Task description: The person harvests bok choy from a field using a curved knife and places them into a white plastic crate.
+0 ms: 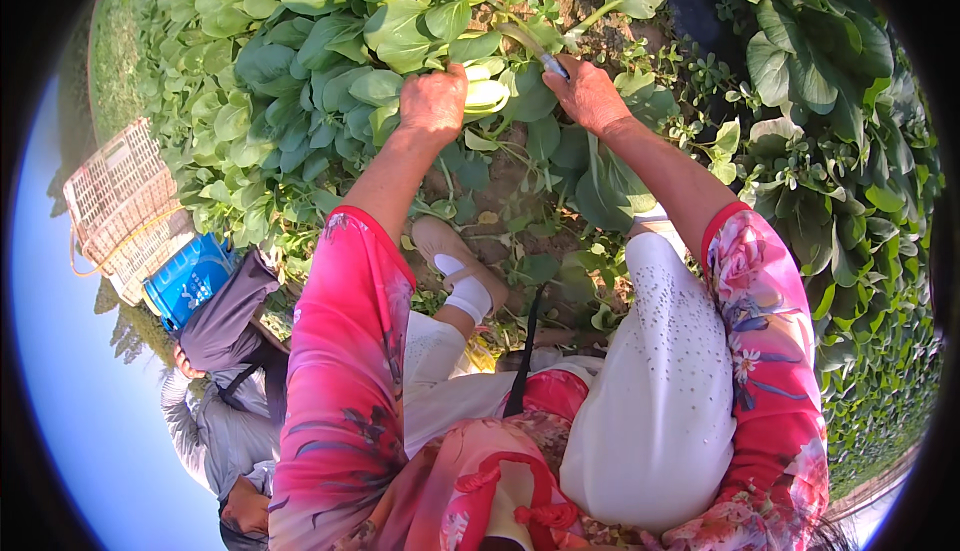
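My left hand [435,99] is closed around a head of bok choy [486,95], whose pale green stems stick out to the right of my fist. Its dark leaves spread out to the left. In my right hand [589,93] is a slim tool, apparently a knife [553,65], with a silvery part showing at my fingers. It points up and left towards a bok choy plant with a bare leaf stalk [592,20]. Leaves partly hide the tool's far end. Both hands are low among the plants, a short way apart.
Dense rows of leafy greens [247,131] grow to the left, with taller plants [817,48] on the right. Small weeds [720,63] cover the soil between. At far left are plastic crates [124,198], a blue container [191,277] and a seated person [232,408]. My shoe [450,251] stands below.
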Tool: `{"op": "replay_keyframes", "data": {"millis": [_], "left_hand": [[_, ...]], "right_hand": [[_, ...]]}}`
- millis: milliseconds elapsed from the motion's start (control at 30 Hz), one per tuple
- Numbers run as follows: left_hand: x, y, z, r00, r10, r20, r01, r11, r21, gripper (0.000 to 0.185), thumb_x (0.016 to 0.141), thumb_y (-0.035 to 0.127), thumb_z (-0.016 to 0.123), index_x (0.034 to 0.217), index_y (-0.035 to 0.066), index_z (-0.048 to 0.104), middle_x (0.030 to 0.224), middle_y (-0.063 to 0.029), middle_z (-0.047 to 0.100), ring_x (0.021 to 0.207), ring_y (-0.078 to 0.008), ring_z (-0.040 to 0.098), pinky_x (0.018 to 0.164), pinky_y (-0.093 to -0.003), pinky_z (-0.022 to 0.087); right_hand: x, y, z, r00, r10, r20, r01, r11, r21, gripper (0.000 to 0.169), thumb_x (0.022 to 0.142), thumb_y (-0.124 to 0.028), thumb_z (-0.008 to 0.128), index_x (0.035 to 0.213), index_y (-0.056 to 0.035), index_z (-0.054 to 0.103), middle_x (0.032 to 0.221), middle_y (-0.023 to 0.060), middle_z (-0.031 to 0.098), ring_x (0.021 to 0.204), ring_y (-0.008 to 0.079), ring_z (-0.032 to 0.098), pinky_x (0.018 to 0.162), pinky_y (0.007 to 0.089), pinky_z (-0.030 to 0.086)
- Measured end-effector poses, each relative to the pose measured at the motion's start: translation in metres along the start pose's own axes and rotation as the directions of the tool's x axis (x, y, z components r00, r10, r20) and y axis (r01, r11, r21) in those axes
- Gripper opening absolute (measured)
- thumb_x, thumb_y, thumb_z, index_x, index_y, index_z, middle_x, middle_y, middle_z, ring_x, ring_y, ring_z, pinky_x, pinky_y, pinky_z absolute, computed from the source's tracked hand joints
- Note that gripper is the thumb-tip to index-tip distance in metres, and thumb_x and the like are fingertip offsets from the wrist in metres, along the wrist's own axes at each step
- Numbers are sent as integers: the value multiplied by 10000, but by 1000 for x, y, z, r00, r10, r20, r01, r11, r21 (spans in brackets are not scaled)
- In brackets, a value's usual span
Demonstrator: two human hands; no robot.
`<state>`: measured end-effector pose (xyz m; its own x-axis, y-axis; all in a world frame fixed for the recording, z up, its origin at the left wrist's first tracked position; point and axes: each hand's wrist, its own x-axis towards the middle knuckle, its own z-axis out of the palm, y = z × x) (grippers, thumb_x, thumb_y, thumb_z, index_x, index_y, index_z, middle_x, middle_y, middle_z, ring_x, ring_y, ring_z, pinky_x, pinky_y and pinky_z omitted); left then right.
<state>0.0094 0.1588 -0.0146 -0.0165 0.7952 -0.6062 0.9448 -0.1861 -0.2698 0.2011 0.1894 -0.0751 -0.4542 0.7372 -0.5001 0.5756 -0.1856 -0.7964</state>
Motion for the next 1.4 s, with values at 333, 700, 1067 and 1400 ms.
{"op": "replay_keyframes", "data": {"millis": [333,700,1067,1400], "left_hand": [[-32,-25,-21,999,51,-11,-50,869,-493,417,625,96,639,1016,25,511,918,-132,594,865,-272,568,800,-344,432],[-84,-7,-87,917,398,6,137,-302,-944,976,391,110,790,1253,26,339,1145,-29,460,1060,-132,418,921,-277,316],[-65,17,-115,990,85,-110,-139,543,-828,1232,436,347,814,1329,58,14,1125,-248,466,1065,-341,459,891,-371,369],[-43,17,-104,995,-35,95,93,691,-717,969,520,147,768,1304,101,200,1054,-159,535,973,-277,523,888,-335,375]], "right_hand": [[-31,10,-13,978,-174,-115,172,985,-22,416,763,-267,606,1078,-36,464,834,140,591,698,237,570,589,338,456],[-68,-42,-61,962,-24,-270,217,668,712,336,628,-152,757,854,-17,547,631,-12,532,552,31,479,486,195,412],[-74,-65,-51,973,219,70,-175,505,845,195,777,-134,598,848,29,520,647,78,576,501,100,560,371,193,404],[-43,-30,-55,984,75,163,-159,786,598,431,823,-410,492,908,12,505,694,103,571,511,119,548,424,232,441]]}}
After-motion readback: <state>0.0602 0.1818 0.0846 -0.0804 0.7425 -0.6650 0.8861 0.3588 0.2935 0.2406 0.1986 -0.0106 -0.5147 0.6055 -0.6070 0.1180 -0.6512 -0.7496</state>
